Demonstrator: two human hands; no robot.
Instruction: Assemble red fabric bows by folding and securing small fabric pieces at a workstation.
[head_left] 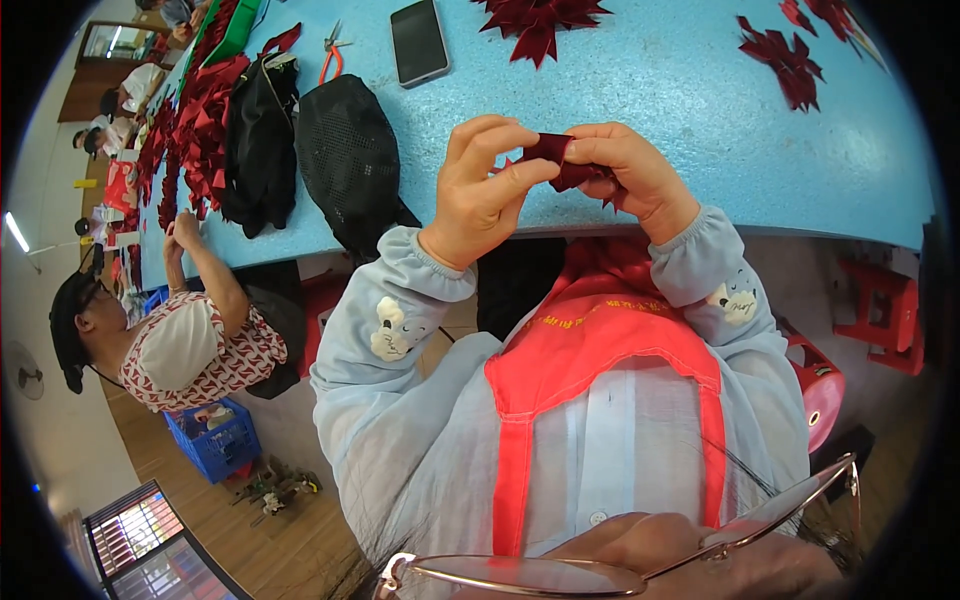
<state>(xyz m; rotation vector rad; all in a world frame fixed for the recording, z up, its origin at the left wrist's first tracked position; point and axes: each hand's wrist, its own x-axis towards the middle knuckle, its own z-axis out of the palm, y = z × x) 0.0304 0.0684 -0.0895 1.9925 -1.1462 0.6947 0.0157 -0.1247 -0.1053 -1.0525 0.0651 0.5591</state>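
Both hands are raised in front of me at the table's near edge, with a dark red velvety ribbon (551,149) between them. My right hand (640,172) pinches the bunched ribbon, its thumb on top; pointed ribbon ends show beneath its fingers. My left hand (482,180) has its index finger and thumb at the ribbon's left side, while its other fingers curl above. The fingertips' exact grip on that side is partly hidden. Beyond my hands lies a dark red ribbon bow (540,22) with pointed tails, and another bow (785,62) sits at the far right.
On the blue table (640,80) are a black phone (419,42), orange-handled pliers (332,62), a black mesh bag (347,150) and black cloth (262,150). Red ribbon piles (205,120) lie left, near a seated person (185,335). Red stools (880,310) stand at right.
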